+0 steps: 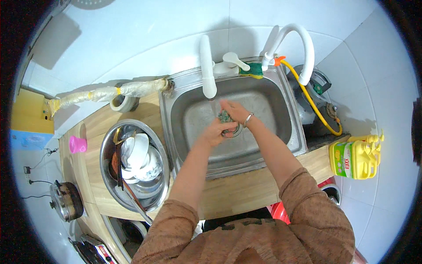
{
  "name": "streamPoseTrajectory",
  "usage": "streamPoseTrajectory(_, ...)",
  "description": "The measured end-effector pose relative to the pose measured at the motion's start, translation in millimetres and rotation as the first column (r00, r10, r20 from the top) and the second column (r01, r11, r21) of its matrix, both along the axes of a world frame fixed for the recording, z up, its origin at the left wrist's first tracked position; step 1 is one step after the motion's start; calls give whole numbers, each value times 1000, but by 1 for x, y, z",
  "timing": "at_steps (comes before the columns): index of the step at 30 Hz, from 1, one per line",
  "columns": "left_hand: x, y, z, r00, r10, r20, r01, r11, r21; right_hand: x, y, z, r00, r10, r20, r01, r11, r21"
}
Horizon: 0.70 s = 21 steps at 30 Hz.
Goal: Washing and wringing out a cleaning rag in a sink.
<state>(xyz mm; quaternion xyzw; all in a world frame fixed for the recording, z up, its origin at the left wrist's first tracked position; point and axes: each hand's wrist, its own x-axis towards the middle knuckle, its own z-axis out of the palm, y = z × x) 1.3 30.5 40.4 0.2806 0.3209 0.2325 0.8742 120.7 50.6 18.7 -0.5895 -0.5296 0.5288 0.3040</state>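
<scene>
Both hands are over the stainless steel sink, just below the spout of the white faucet. My left hand is closed around a clear, round-rimmed vessel, apparently a glass; most of it is hidden by my fingers. My right hand, with a bracelet at the wrist, presses against a grey-green scrubber at the vessel. Both hands touch or nearly touch there, and slight blur hides the exact finger contact. Water seems to run from the spout onto them.
Left of the sink, a metal basin holds white bowls, chopsticks and utensils. A pink cup and a lidded pot stand farther left. A green-yellow sponge lies by the faucet handle. Yellow detergent jugs and a gas cylinder are right.
</scene>
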Motion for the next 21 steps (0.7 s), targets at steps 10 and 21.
streamPoseTrajectory(10, -20, 39, 9, 821, -242, -517, 301, 953, 31, -16, -9, 45, 566, 313, 763, -731, 619, 288)
streamPoseTrajectory(21, -14, 39, -5, 910, 253, -329, 229, 356, 906, -26, 4, 34, 581, 266, 769, -562, 814, 143)
